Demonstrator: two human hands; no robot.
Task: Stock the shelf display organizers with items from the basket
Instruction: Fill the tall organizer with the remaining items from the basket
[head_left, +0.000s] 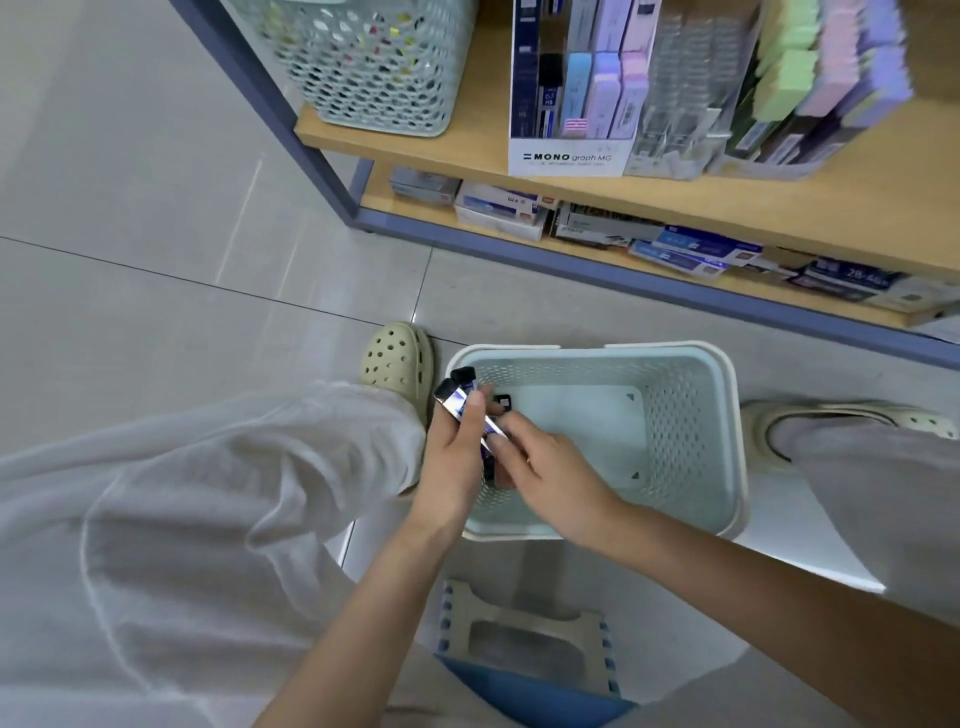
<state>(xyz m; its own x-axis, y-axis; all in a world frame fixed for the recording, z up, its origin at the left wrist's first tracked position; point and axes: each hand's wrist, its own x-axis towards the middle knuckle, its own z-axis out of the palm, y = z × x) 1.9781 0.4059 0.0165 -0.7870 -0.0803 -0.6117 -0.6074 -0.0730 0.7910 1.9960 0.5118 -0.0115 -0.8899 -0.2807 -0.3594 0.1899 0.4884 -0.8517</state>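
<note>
Hovering over the mesh basket (727, 415), the left hand (457, 452) grips a fan of slim black-capped cases (460, 399) while the right hand (550, 470) pinches their lower ends; likely light, rigid and slick, best clamped mid-length.

Basket (680, 431) under hands: perforated plastic, matt. Packs (457, 401) in left hand (451, 460): glossy wrap, glinting. Floor (156, 270) left of hands: smooth glossy tile. Shelf (779, 210) beyond hands: matt wood-look boards. Trousers (208, 493): soft white cloth.
</note>
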